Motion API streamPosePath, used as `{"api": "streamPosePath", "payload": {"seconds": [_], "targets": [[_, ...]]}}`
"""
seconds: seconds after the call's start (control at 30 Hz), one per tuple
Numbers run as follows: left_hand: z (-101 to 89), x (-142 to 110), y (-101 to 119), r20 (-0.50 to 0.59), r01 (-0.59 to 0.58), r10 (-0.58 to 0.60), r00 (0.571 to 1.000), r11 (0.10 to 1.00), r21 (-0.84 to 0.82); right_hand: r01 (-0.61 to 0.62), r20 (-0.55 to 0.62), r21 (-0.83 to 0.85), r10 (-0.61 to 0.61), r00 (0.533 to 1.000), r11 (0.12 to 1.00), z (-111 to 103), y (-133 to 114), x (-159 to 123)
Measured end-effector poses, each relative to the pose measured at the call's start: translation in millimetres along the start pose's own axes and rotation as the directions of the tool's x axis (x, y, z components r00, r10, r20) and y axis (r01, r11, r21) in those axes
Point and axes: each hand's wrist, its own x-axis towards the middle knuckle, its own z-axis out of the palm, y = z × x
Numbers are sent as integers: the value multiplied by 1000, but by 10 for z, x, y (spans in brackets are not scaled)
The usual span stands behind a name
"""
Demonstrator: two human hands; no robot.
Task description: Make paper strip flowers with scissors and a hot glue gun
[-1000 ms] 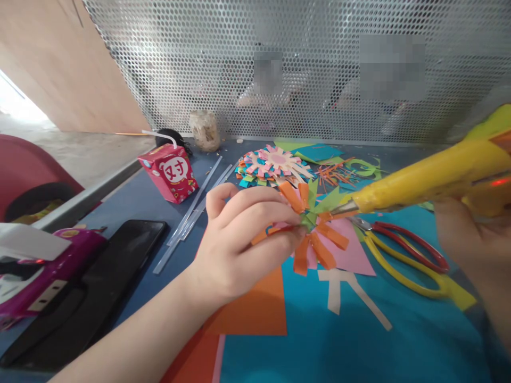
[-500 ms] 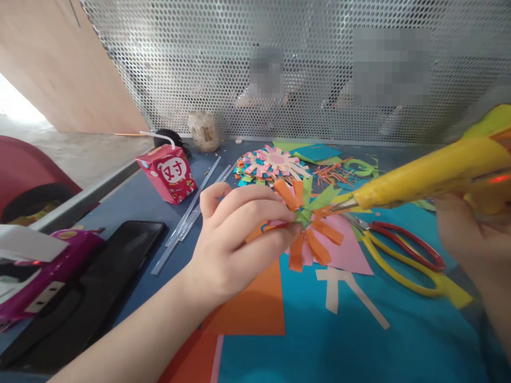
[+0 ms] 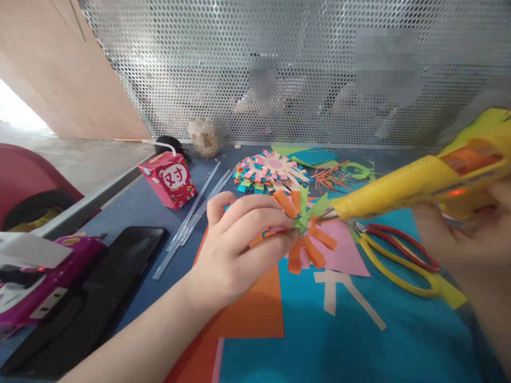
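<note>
My left hand (image 3: 243, 244) is closed on a paper flower (image 3: 312, 250) with folded orange strips and green strips at its middle. The fingers cover the flower's left side. My right hand (image 3: 459, 234), partly blurred, grips a yellow glue gun (image 3: 399, 187) by its handle, and a small red light glows on its side. The gun's metal nozzle meets the flower close to its green centre. Beneath the flower lies a pink paper sheet (image 3: 351, 247). Scissors (image 3: 403, 258) with red and yellow handles rest just right of it.
Finished paper flowers (image 3: 275, 165) pile up behind, beside paper scraps (image 3: 331, 178). On the left are a red drink carton (image 3: 170, 178), clear glue sticks (image 3: 191, 223), a black phone (image 3: 88, 298) and a purple device (image 3: 59, 282). Blue paper (image 3: 299, 340) and orange paper (image 3: 255, 314) lie in front. A perforated metal screen (image 3: 311, 64) stands behind.
The glue gun has moved left, bringing its nozzle from an orange strip closer to the flower's green centre. My left hand keeps its hold, and the view has shifted slightly.
</note>
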Motion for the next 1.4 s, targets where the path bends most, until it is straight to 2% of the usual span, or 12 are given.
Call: {"api": "streamPosePath", "payload": {"seconds": [0.07, 0.1, 0.23, 0.53, 0.67, 0.8, 0.97, 1.2, 1.3, 1.4], "targets": [[12, -6, 2, 7, 5, -5, 1000, 1000, -11, 137, -59, -38, -139, 989, 990, -18, -86, 76], [19, -9, 1, 8, 7, -7, 1000, 1000, -16, 160, -52, -48, -162, 985, 986, -27, -123, 99], [50, -20, 2, 7, 17, -17, 1000, 1000, -24, 71, 13, -80, -71, 997, 994, -41, -207, 78], [73, -59, 2, 22, 28, -28, 999, 1000, -11, -23, 36, -112, 27, 999, 993, -28, -206, 30], [68, -65, -28, 37, 41, -41, 998, 999, -1, -1, 57, -54, 4, 998, 999, -10, -225, 58], [86, -62, -34, 63, 53, -53, 997, 999, -11, 25, 8, -16, -25, 1000, 1000, 27, -219, 46], [100, -56, -40, 50, 78, -77, 996, 997, -16, 129, -23, -78, -131, 991, 989, 67, -189, -7], [100, -77, -50, 75, 89, -87, 993, 996, -16, 188, -38, -130, -195, 980, 973, 69, -222, -17], [104, -84, -51, 86, 91, -90, 992, 996, -6, 185, -72, -106, -193, 979, 977, 71, -242, -1], [107, -85, -55, 92, 95, -95, 991, 995, 0, 157, -37, -47, -159, 987, 986, 82, -253, -1]]}}
